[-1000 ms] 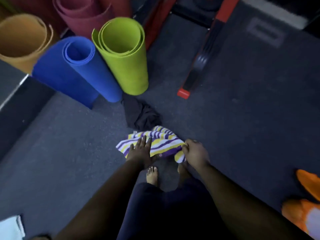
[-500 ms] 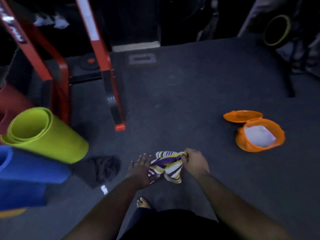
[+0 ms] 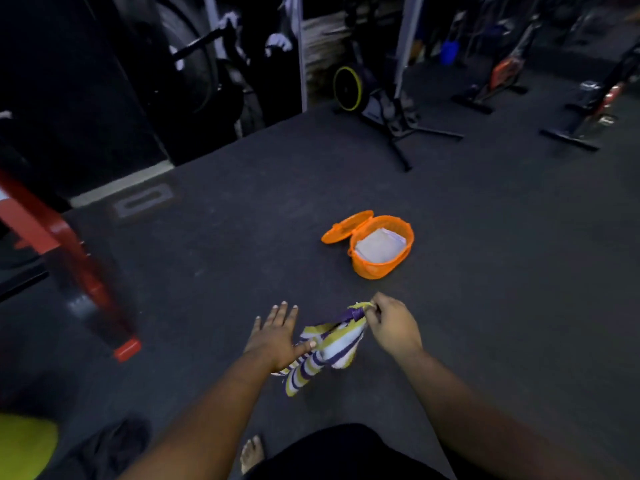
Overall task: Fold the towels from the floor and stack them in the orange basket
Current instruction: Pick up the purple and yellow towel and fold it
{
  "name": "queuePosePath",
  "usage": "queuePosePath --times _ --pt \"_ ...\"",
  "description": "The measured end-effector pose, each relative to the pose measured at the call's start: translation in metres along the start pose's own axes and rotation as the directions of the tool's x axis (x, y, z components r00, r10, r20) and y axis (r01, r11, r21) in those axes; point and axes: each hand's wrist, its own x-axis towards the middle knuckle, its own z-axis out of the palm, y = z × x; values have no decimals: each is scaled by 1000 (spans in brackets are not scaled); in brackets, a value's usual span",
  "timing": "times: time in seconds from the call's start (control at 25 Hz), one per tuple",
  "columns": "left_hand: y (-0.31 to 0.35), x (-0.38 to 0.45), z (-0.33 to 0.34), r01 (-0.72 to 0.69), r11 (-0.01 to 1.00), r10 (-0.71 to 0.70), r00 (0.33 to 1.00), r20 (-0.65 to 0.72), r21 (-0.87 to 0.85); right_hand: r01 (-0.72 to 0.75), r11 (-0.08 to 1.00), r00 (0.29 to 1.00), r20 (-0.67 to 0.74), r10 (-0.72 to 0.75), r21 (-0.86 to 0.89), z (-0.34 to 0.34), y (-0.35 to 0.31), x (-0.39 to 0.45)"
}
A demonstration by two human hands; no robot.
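Both forearms reach forward from the bottom edge of the view, toward twelve o'clock. The right hand [image 3: 393, 329] is curled with its knuckles up and pinches a bunched corner of the striped towel [image 3: 325, 346] between thumb and fingers, holding that corner above the dark floor [image 3: 485, 271]. The towel (purple, yellow and white stripes) hangs from this grip down toward seven o'clock, crumpled and unfolded, its lower end well below the left wrist. The left hand [image 3: 275, 336] lies flat and palm down at nine o'clock of the towel, fingers straight and spread; its thumb rests against the cloth, and nothing is gripped in it.

No brand, label or writing can be read anywhere; the picture is dim and blurred at the edges.

The orange basket [image 3: 381, 268] stands on the floor at one o'clock of the hands, well apart from them. Its orange lid [image 3: 346, 226] is open, tipped back at the basket's ten o'clock side. Inside lies a folded white towel [image 3: 379, 244], flat and filling most of the opening.

At seven o'clock of the view a dark cloth [image 3: 110, 441] lies crumpled on the floor, beside a yellow-green mat [image 3: 24, 445] cut off by the corner. A bare foot [image 3: 252, 453] shows between the forearms.
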Motion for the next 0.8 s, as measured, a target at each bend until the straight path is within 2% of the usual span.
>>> queuePosePath --times 0.2,0.4,0.68,0.8 --pt "116 52 -20 -165 984 165 986 6 74 -131 991 981 -145 129 -9 -83 83 3" --pt "209 113 -35 -314 940 310 949 48 130 -218 976 949 -235 211 -4 -146 144 33" --pt "300 220 -59 -412 893 408 911 56 181 -347 938 889 -319 329 3 -207 206 101" --pt "331 264 -76 -439 881 434 898 71 174 -385 918 848 -356 392 93 -232 233 135"
